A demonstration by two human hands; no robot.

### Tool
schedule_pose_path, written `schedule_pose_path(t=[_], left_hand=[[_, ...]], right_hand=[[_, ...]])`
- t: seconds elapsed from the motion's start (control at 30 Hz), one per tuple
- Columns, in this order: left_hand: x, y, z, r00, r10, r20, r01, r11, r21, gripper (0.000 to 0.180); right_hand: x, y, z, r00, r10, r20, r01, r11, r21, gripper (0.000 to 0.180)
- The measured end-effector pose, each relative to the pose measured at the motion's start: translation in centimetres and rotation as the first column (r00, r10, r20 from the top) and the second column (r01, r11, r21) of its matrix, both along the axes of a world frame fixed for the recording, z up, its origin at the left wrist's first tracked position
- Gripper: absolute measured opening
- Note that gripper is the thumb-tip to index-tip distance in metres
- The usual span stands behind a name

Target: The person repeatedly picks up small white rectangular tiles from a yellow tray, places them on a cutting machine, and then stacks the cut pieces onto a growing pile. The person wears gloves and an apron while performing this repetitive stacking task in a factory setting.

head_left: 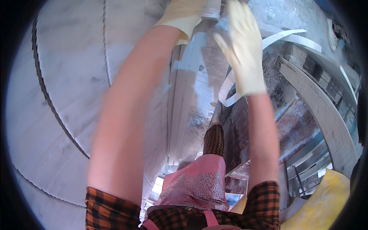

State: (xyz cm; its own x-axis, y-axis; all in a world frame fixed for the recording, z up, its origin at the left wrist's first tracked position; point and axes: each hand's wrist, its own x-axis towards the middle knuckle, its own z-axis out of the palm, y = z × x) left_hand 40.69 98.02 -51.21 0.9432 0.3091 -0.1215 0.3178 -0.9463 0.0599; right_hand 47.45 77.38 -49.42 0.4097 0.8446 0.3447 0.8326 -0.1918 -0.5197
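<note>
Apparently working along pale slats (181,103) below left hand (182,15), grip impossible to judge; with right hand (245,57) outstretched, seemingly released, beside white strips (281,35). Probably calls for steadying next.

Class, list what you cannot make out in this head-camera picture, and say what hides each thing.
All in the head view:
Left gloved hand: fingers cut off by the top edge, so its grip is unclear.
Right gloved hand: fine detail lost to blur.
Pale curled strip: partly hidden behind the right wrist.
Yellow sheet: cut off by the dark rim.
</note>
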Motion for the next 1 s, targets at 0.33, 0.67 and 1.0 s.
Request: schedule_pose_path(t=[0.33, 0.67, 1.0], left_hand=[[-9.8, -10.5, -1.1, 0.244, 0.969, 0.036, -0.418, 0.139, -0.898, 0.046], [-12.2, -14.2, -6.8, -0.284, 0.569, -0.771, 0.612, -0.511, -0.603, 0.067], [-12.2, -12.5, -6.1, -0.354, 0.352, -0.867, 0.646, -0.578, -0.499, 0.050]], right_hand=[[2.3, 9.5, -4.6, 0.880, 0.183, 0.439, -0.074, 0.965, -0.253, 0.056], [1.9, 9.5, -5.4, 0.879, 0.196, 0.435, -0.068, 0.954, -0.292, 0.065], [1.5, 9.9, -3.8, 0.861, 0.220, 0.459, -0.099, 0.957, -0.273, 0.076]])
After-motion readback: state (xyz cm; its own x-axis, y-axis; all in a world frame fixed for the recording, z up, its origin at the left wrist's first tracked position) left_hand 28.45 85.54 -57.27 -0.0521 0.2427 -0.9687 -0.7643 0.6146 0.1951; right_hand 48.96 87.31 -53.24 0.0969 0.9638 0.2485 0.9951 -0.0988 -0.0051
